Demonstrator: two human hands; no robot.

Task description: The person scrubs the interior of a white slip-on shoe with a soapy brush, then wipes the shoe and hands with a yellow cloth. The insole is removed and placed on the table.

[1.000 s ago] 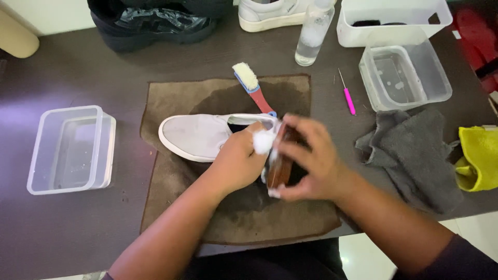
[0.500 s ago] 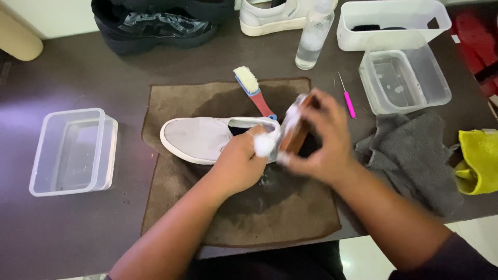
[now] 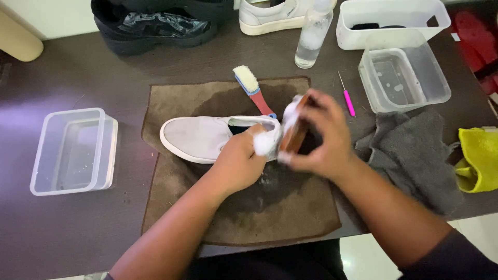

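We are looking at a white shoe (image 3: 199, 136) lying on its side on a damp brown mat (image 3: 290, 218) at mid-table. Our left hand (image 3: 239, 162) is clamped on its heel end, foam on the knuckles. Our right hand (image 3: 317, 139) is gripping a wooden brush (image 3: 296, 129) against the heel. A red-handled brush (image 3: 251, 88) is lying just behind.

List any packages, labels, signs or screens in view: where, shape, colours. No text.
No labels, signs or screens show.
Clear bottle: top centre of the table, tall, round, no label visible.
Clear tub: far left, rectangular, see-through.
Clear tub: upper right, rectangular, see-through, wet inside.
White bin: top right, behind that tub, rectangular, dark items inside.
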